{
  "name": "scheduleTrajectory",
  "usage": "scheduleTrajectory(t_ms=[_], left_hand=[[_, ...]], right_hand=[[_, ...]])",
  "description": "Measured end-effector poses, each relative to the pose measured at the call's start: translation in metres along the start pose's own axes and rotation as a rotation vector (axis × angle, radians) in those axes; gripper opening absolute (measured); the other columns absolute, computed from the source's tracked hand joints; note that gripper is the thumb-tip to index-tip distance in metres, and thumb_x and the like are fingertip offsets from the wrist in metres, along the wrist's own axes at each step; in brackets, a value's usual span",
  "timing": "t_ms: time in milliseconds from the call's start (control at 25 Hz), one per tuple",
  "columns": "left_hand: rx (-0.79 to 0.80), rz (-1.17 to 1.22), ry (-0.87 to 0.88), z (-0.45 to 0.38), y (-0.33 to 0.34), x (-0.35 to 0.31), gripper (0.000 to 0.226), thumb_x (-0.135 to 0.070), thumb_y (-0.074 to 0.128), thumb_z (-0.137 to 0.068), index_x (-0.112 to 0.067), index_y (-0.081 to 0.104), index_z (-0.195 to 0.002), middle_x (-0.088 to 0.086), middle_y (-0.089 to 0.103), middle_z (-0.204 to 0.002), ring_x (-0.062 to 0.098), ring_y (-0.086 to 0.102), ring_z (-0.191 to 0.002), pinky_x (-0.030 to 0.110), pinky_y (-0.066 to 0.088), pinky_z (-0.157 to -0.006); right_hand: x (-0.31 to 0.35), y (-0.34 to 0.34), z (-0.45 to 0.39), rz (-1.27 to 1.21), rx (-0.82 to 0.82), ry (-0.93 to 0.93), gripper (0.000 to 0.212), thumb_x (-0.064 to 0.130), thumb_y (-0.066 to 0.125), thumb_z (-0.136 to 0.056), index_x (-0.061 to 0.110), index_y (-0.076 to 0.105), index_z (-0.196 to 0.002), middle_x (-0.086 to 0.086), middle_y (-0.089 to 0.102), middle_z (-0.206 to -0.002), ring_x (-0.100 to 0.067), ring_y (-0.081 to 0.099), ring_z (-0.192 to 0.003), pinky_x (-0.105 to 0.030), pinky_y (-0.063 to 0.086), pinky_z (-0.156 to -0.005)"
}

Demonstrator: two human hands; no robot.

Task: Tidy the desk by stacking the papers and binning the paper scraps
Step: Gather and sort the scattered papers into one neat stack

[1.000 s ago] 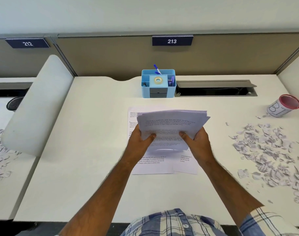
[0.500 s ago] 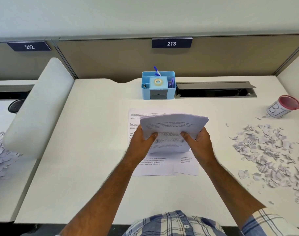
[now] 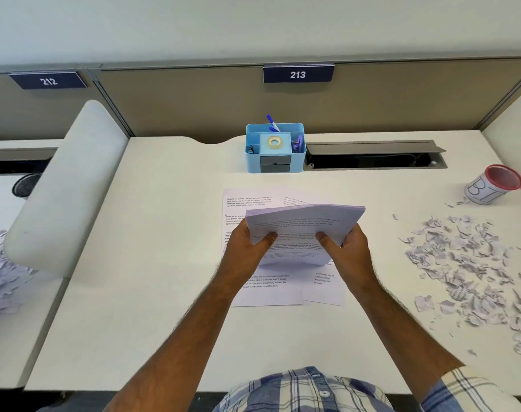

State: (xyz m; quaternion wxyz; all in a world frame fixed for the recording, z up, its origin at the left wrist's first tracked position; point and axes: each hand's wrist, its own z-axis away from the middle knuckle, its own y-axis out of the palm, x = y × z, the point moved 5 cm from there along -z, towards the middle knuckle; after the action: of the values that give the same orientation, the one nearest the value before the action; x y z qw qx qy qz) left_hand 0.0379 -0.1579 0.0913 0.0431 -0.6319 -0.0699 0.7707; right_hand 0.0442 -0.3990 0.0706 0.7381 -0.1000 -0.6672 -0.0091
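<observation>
A stack of printed papers (image 3: pixel 301 224) is held up above the desk centre, its far edge tilted away from me. My left hand (image 3: pixel 247 251) grips its left side with the thumb on top. My right hand (image 3: pixel 347 252) grips the right side the same way. Under the stack, two or three more printed sheets (image 3: pixel 268 292) lie flat and overlapping on the white desk (image 3: pixel 152 263). A wide spread of torn paper scraps (image 3: pixel 473 269) covers the desk's right side. A small red-rimmed mesh bin (image 3: pixel 494 185) with a white label stands at the far right.
A light-blue desk organiser (image 3: pixel 275 148) with tape and pens stands at the back centre, beside an open grey cable tray (image 3: pixel 372 156). A white divider panel (image 3: pixel 66 179) bounds the left side; more scraps (image 3: pixel 0 278) lie on the neighbouring desk.
The held stack has tipped flatter and its sheets have drawn more even; both hands keep the same grip and have barely shifted.
</observation>
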Motion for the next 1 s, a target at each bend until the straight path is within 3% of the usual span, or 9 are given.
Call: scheduleTrajectory(t_ms=[120,240,480,760,880,1000], left_hand=[[0.015,-0.013,-0.027,0.001,0.003,0.01,0.035,-0.015,0.076,-0.096,-0.032,0.067,-0.125,-0.015,0.075,-0.116,0.006,0.07,-0.11,0.022,0.059,-0.092],[-0.002,0.002,-0.047,0.002,0.002,0.012,0.029,-0.015,0.076,-0.096,-0.037,0.07,-0.113,-0.018,0.078,-0.107,0.004,0.073,-0.103,0.018,0.058,-0.083],[0.012,0.073,-0.079,-0.004,0.002,0.008,0.024,-0.018,0.077,-0.095,-0.026,0.069,-0.117,-0.01,0.079,-0.11,0.013,0.076,-0.099,0.033,0.063,-0.084],[0.01,0.171,-0.176,-0.029,0.009,0.022,0.038,-0.017,0.083,-0.09,-0.02,0.066,-0.124,-0.002,0.079,-0.116,0.02,0.077,-0.104,0.038,0.064,-0.087],[-0.085,0.096,-0.205,-0.04,0.002,0.049,0.035,-0.017,0.081,-0.091,-0.019,0.062,-0.12,-0.003,0.077,-0.114,0.02,0.074,-0.108,0.035,0.06,-0.093],[-0.243,-0.134,-0.197,-0.038,-0.017,0.087,0.042,-0.015,0.083,-0.088,-0.018,0.06,-0.122,-0.002,0.068,-0.121,0.025,0.068,-0.114,0.032,0.056,-0.094]], right_hand=[[-0.012,0.002,0.003,0.025,0.03,0.033,0.041,0.019,0.078,-0.091,0.025,0.059,-0.127,0.01,0.072,-0.116,-0.007,0.07,-0.104,-0.029,0.061,-0.089],[-0.014,0.001,0.004,0.034,0.029,0.036,0.037,0.019,0.078,-0.091,0.023,0.062,-0.124,0.009,0.073,-0.114,-0.006,0.07,-0.101,-0.03,0.061,-0.088],[-0.012,-0.009,0.01,0.034,0.123,0.025,0.038,0.017,0.081,-0.088,0.02,0.063,-0.121,0.008,0.075,-0.113,-0.008,0.074,-0.097,-0.024,0.061,-0.077],[-0.036,-0.017,0.015,0.052,0.216,0.124,0.029,0.021,0.082,-0.088,0.024,0.069,-0.114,0.01,0.078,-0.108,-0.012,0.076,-0.098,-0.032,0.061,-0.082],[-0.048,-0.023,0.013,0.033,0.223,0.154,0.029,0.017,0.08,-0.089,0.019,0.069,-0.116,0.007,0.079,-0.109,-0.016,0.076,-0.098,-0.036,0.061,-0.083],[-0.065,-0.039,0.011,0.045,0.187,0.194,0.03,0.016,0.08,-0.089,0.018,0.069,-0.116,0.009,0.079,-0.107,-0.013,0.076,-0.097,-0.028,0.061,-0.08]])
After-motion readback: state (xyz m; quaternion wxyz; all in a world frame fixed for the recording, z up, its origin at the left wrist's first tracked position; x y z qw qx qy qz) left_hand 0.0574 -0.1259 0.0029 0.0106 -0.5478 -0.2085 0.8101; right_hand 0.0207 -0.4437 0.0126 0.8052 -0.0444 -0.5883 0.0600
